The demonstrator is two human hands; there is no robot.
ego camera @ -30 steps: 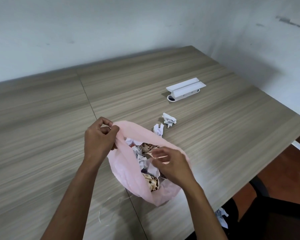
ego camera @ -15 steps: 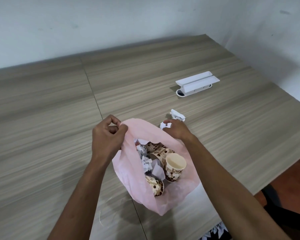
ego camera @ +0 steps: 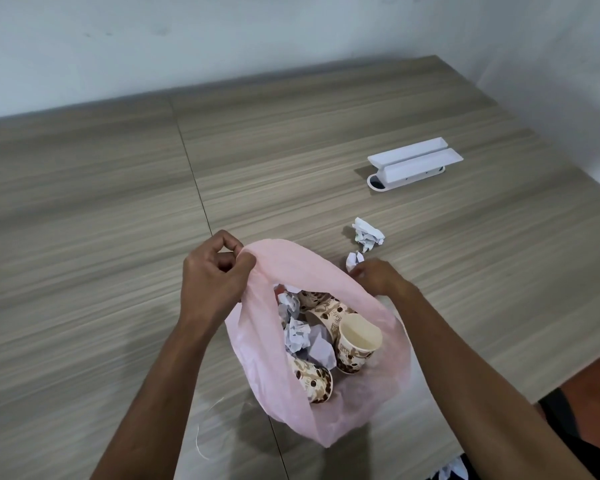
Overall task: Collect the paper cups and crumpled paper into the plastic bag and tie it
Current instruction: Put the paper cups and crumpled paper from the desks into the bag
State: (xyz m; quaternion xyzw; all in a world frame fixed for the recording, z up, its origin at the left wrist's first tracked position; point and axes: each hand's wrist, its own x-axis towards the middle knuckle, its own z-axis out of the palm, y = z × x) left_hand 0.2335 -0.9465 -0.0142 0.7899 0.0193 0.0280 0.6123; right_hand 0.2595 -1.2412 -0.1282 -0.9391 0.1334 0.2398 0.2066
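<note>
Now left hand (ego camera: 219, 271) pinches pink plastic bag (ego camera: 264, 341) rim at frame centre, mouth held open, cups (ego camera: 357, 341) inside. Right hand (ego camera: 378, 277) reaches over far rim; fingertips at small crumpled paper (ego camera: 355, 259), grip probably closing, cannot tell. Larger wad (ego camera: 368, 233) just beyond, up-right; right hand nearer.

Plastic bag (ego camera: 257, 344): thin pink film, translucent, softly wrinkled, with a faint sheen; it holds paper cups (ego camera: 355, 344) of matt card, printed with a brown bean pattern outside and plain cream inside. Crumpled paper (ego camera: 368, 234): white, matt, sharply creased, two wads on the tabletop (ego camera: 84, 209), more inside the bag. Tabletop: wood-grain laminate, grey-brown, smooth with a low sheen; white holder (ego camera: 413, 164): smooth moulded plastic, matt.
</note>
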